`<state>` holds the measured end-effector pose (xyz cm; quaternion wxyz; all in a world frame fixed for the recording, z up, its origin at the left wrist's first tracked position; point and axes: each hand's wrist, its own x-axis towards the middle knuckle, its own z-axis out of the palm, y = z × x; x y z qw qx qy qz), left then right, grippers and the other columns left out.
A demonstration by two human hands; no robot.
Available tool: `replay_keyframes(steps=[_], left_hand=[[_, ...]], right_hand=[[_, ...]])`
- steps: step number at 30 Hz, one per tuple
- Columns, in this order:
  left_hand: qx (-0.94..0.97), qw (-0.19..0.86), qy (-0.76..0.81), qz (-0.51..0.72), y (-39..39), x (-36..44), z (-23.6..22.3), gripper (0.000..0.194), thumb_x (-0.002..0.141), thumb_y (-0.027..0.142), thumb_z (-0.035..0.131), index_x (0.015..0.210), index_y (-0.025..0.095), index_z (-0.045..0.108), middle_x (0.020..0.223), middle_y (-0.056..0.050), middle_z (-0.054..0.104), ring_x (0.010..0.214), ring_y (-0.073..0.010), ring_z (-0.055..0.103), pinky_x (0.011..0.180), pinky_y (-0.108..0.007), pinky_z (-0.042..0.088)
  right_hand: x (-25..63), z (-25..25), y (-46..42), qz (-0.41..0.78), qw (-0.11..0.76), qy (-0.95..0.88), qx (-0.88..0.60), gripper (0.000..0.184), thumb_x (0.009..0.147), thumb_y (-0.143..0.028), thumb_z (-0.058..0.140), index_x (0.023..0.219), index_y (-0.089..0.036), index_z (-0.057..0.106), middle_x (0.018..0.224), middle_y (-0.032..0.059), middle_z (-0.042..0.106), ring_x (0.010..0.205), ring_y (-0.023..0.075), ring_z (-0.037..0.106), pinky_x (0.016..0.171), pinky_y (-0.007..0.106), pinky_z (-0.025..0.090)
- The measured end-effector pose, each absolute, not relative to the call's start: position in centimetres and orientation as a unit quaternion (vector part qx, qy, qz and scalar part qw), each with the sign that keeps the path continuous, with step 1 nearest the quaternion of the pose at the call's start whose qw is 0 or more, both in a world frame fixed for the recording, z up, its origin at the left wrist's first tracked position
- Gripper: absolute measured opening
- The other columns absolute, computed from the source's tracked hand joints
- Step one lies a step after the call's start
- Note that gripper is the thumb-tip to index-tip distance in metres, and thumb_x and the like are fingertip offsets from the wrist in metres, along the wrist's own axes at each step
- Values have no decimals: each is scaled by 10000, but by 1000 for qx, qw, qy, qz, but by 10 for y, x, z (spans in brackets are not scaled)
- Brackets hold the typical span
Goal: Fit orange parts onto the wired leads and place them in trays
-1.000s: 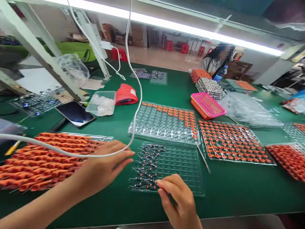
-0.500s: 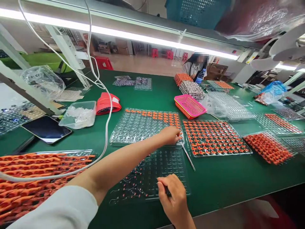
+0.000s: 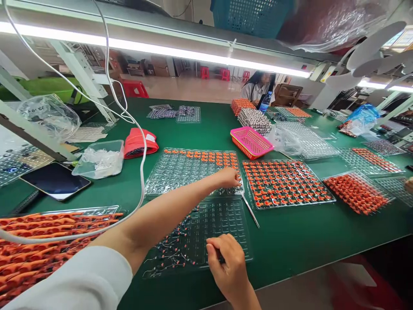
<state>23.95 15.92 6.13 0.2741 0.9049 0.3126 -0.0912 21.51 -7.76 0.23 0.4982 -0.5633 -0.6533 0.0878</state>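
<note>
My left hand (image 3: 228, 177) reaches across the front right corner of a clear plastic tray (image 3: 176, 172). Its fingers are closed and pointed down; whatever they grip is hidden. Orange parts fill the tray's back row and right side, while the other pockets look clear. Nearer to me, my right hand (image 3: 227, 262) is held closed above the front edge of a second clear tray (image 3: 222, 219), thumb against forefinger, contents not visible. Small wired components (image 3: 176, 249) with reddish ends lie on that tray's left part. Tweezers (image 3: 251, 211) rest on the green table beside it.
A full tray of orange parts (image 3: 287, 183) lies to the right, with a pink basket (image 3: 251, 142) behind. At left are stacked orange parts (image 3: 38, 241), a phone-like tablet (image 3: 56, 181) and a plastic tub (image 3: 100, 159). A white cable (image 3: 142, 172) hangs across. Someone sits opposite.
The camera view has shifted slightly, moving most things left. My left hand stays at the tray's corner with its fingers turned a little further down; my right hand keeps its closed pose.
</note>
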Motion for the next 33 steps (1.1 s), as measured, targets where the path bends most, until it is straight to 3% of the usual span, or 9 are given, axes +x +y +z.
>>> replay_keyframes(steps=[4, 13, 20, 33], left_hand=[[904, 285, 306, -84, 162, 238, 62, 241, 920, 322, 630, 1060, 126, 627, 1077, -78, 649, 957, -207, 633, 861, -399, 532], [907, 304, 271, -107, 171, 248, 52, 176, 897, 281, 661, 981, 127, 668, 1027, -67, 683, 939, -200, 646, 859, -389, 526], [919, 309, 223, -103, 186, 246, 49, 151, 797, 225, 725, 942, 184, 730, 959, -34, 735, 848, -163, 647, 705, -234, 454], [939, 275, 192, -74, 181, 242, 54, 126, 771, 202, 678, 884, 178, 728, 871, -23, 728, 747, -149, 618, 583, -222, 375]], right_hand=[[215, 0, -77, 90, 498, -650, -567, 143, 920, -118, 506, 947, -196, 622, 717, 9, 624, 637, 135, 558, 617, 270, 424], [216, -5, -77, 102, 498, -645, -571, 152, 919, -107, 507, 963, -208, 612, 733, 10, 621, 656, 144, 540, 621, 278, 396], [217, -8, -77, 102, 495, -647, -570, 144, 922, -116, 513, 985, -214, 598, 746, 5, 624, 659, 142, 539, 625, 277, 390], [217, -5, -78, 110, 492, -643, -577, 151, 913, -105, 506, 956, -215, 601, 748, 4, 633, 660, 144, 551, 637, 278, 399]])
